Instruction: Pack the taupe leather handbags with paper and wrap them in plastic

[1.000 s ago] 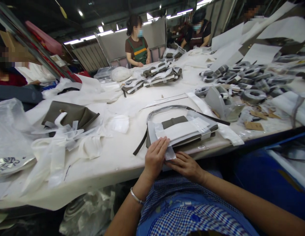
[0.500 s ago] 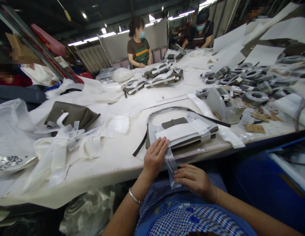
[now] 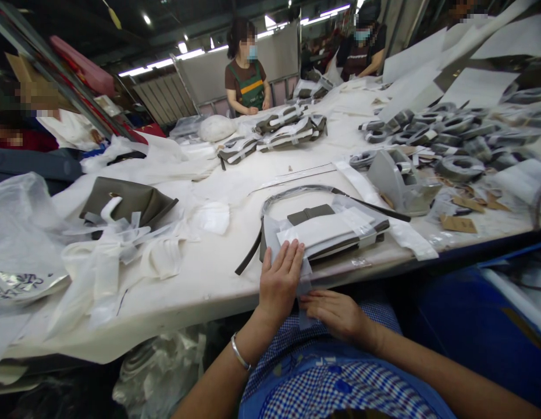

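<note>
A dark olive handbag (image 3: 312, 215), partly wrapped in white and clear sheeting, lies near the table's front edge. Its clear-wrapped strap (image 3: 292, 195) arches over the far side, with dark ends sticking out. My left hand (image 3: 280, 282) rests flat on the bag's near left corner, fingers extended. From under it a translucent plastic strip (image 3: 306, 320) hangs over the edge toward my lap. My right hand (image 3: 335, 314) has its fingers together on this strip, seemingly pinching it; the thumb is hidden. White padding sheets (image 3: 323, 233) cover the bag's front.
Another olive bag (image 3: 126, 201) sits at left among white strips and clear plastic (image 3: 21, 233). Wrapped bags (image 3: 292, 134) lie farther back. Rolled straps (image 3: 458, 169), a grey tape dispenser (image 3: 388, 177) and tan tags (image 3: 458, 223) are at right. Two masked people stand across the table.
My left hand has shifted slightly up and right over the bag's corner. My right hand has moved a little left, covering more of the strip.
</note>
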{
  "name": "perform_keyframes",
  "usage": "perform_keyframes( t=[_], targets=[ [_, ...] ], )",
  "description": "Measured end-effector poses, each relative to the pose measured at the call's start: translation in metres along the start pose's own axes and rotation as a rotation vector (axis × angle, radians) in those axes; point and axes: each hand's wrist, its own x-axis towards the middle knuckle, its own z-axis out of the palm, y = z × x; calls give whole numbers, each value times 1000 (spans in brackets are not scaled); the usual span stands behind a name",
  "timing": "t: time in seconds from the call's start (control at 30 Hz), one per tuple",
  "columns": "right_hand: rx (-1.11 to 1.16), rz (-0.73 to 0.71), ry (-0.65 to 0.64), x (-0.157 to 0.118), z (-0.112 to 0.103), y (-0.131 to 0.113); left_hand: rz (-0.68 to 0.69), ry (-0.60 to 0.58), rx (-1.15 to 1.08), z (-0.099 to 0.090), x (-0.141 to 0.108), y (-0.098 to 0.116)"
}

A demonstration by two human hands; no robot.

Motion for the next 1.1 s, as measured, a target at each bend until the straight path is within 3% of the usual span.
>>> perform_keyframes(
  t=[0.1, 0.37, 0.7, 1.1],
  targets=[
    [36, 36, -5, -1, -2, -6, 20, 18, 9, 2, 0, 5],
    [97, 98, 52, 7, -15, -15, 54, 45, 19, 19, 4, -7],
    [96, 213, 141, 42, -48, -12, 79, -34, 132, 13, 5, 0],
    [95, 280, 141, 28, -47, -22, 48, 251, -91, 22, -6, -5]
  ],
)
